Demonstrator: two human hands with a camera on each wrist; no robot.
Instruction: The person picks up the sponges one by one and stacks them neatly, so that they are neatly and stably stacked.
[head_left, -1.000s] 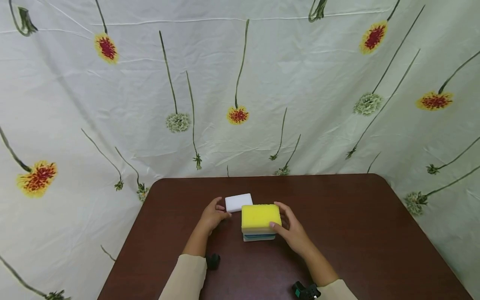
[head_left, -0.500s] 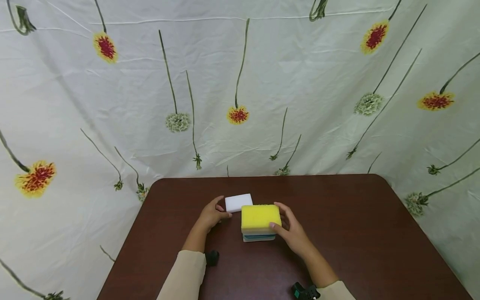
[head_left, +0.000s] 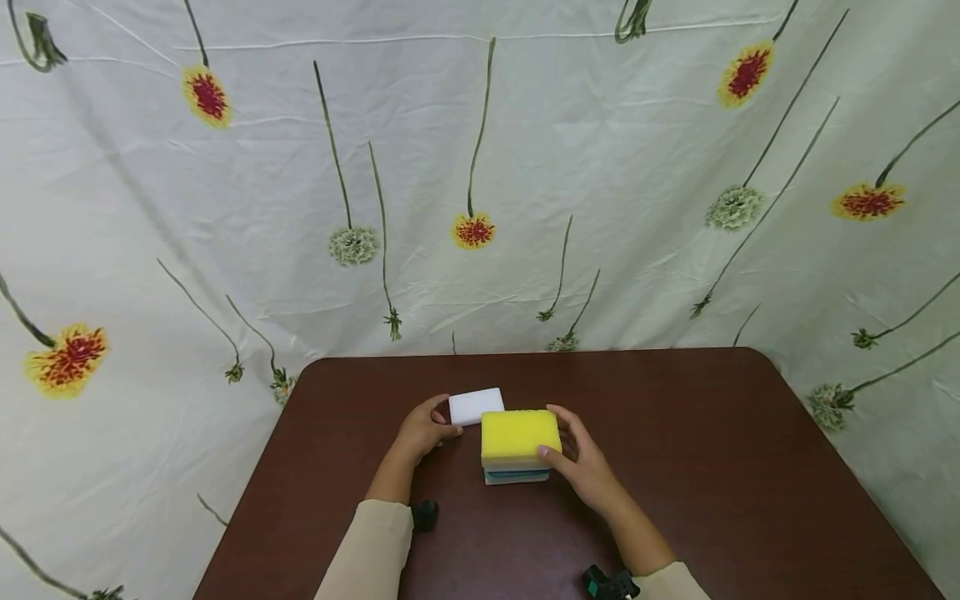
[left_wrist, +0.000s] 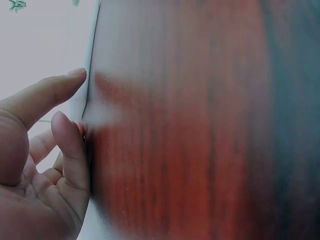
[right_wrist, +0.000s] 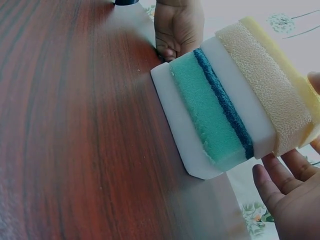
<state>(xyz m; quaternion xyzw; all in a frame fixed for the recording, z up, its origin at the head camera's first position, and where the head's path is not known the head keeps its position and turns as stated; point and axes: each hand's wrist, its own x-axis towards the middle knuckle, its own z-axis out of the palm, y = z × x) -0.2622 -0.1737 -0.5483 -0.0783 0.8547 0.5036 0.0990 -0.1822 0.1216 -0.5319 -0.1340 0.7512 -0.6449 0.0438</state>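
Note:
A stack of sponges stands upright on the table. On top is a yellow sponge (head_left: pixel 519 435); in the right wrist view a beige layer (right_wrist: pixel 265 85), a white layer (right_wrist: pixel 242 95), a teal sponge (right_wrist: pixel 202 110) with a blue scrubbing face and a white bottom layer (right_wrist: pixel 182 130) show. My right hand (head_left: pixel 588 468) grips the yellow sponge at its right end, thumb in front, fingers behind. My left hand (head_left: pixel 422 429) pinches the left end of a white sponge (head_left: pixel 476 405) lying behind the stack. That sponge's near right corner is hidden by the stack.
The brown wooden table (head_left: pixel 675 467) has rounded far corners. Behind it hangs a white cloth (head_left: pixel 615 150) with printed flowers. Dark wrist-worn devices sit at the left cuff (head_left: pixel 425 515) and right cuff (head_left: pixel 611 583).
My left index finger has shifted slightly inward to the white sponge's far left corner. The right hand and the stack have stayed in place.

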